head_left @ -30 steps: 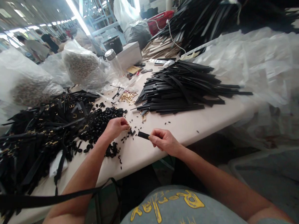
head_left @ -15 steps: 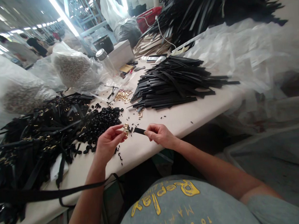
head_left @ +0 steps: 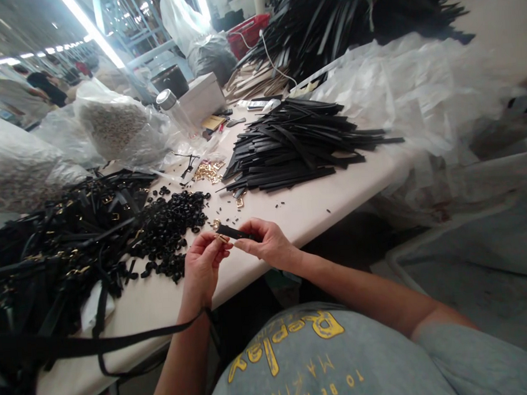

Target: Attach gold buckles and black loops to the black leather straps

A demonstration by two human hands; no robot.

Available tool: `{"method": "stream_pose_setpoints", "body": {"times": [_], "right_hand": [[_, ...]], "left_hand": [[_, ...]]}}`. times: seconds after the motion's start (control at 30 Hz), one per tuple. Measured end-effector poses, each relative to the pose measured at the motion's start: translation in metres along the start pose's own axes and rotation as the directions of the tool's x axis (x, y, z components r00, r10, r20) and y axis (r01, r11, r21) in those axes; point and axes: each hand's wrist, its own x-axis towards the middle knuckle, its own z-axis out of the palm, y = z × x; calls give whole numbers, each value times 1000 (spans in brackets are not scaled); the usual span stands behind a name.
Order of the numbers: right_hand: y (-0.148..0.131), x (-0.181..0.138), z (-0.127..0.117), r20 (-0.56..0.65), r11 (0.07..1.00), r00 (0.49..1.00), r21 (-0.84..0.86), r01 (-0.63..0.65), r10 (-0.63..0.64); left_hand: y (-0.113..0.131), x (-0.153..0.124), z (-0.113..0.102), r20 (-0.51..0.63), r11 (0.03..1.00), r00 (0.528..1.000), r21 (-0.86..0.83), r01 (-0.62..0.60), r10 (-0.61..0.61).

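My left hand (head_left: 205, 260) pinches a small gold buckle (head_left: 222, 238) between thumb and fingertips. In my right hand (head_left: 269, 244) is a short black strap (head_left: 232, 231), its free end pointing left. That end overlaps the buckle; whether it passes through the frame I cannot tell. Just left of my left hand lies a heap of small black loops (head_left: 176, 217). Beyond both hands, loose gold buckles (head_left: 208, 172) are scattered beside a big pile of flat black straps (head_left: 287, 146).
Black straps with gold buckles (head_left: 71, 237) cover the left of the pale table (head_left: 308, 210). Behind them stand filled plastic bags (head_left: 109, 120), a clear jar (head_left: 177, 113) and a white box (head_left: 203, 97). Crumpled plastic sheeting (head_left: 421, 95) hangs over the right side. Other people are in the background.
My hands have come together, bringing the black strap's end to the gold buckle. My left hand has moved right and turned inward. The camera view has shifted slightly.
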Motion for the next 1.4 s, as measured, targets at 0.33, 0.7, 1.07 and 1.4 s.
{"method": "stream_pose_setpoints", "body": {"times": [0.33,0.7,1.07,1.4], "right_hand": [[5,2,0,-42,933,984,-326,152,-175],[3,3,-10,38,950,994,-291,111,-105],[-7,2,-20,187,863,968,-446,237,-169],[-4,-2,-16,208,864,952,-411,292,-223]], "left_hand": [[-14,-6,20,-51,996,998,-78,43,-47],[-16,-10,4,118,840,941,426,-336,316],[9,-12,-5,350,502,847,689,-522,399],[3,-4,5,12,975,978,83,-208,208]]}}
